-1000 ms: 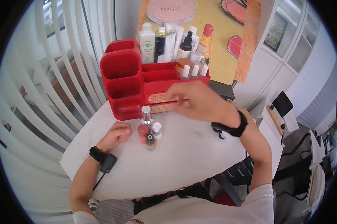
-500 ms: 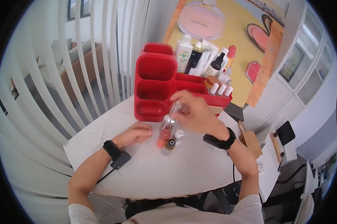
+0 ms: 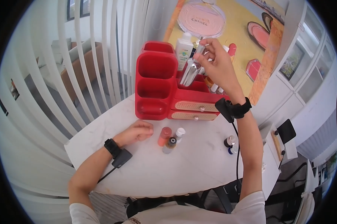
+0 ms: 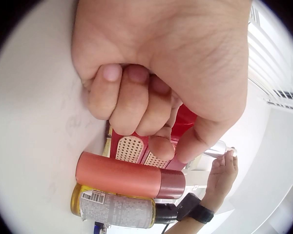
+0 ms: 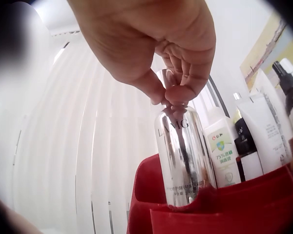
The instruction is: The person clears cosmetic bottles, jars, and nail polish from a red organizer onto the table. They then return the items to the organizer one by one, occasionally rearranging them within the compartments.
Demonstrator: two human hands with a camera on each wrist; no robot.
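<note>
Thumb and fingers of my right hand pinch the cap of a silver bottle, held tilted over the middle compartments of the red organizer. In the right wrist view the bottle hangs base down from the right hand, overlapping the red compartment wall. My left hand rests on the table with curled fingers, holding nothing. Just right of it stand a pink bottle, a white-capped bottle and a black-capped bottle.
White, dark and other bottles, including a green-labelled one, fill the organizer's back row. Two small jars sit at the table's right side. Two woven-front drawers face the table. A painted board stands behind.
The right hand has taken the silver bottle from the table group and lifted it up over the organizer. The left hand has stayed nearly still since the middle frame; the head view has shifted.
</note>
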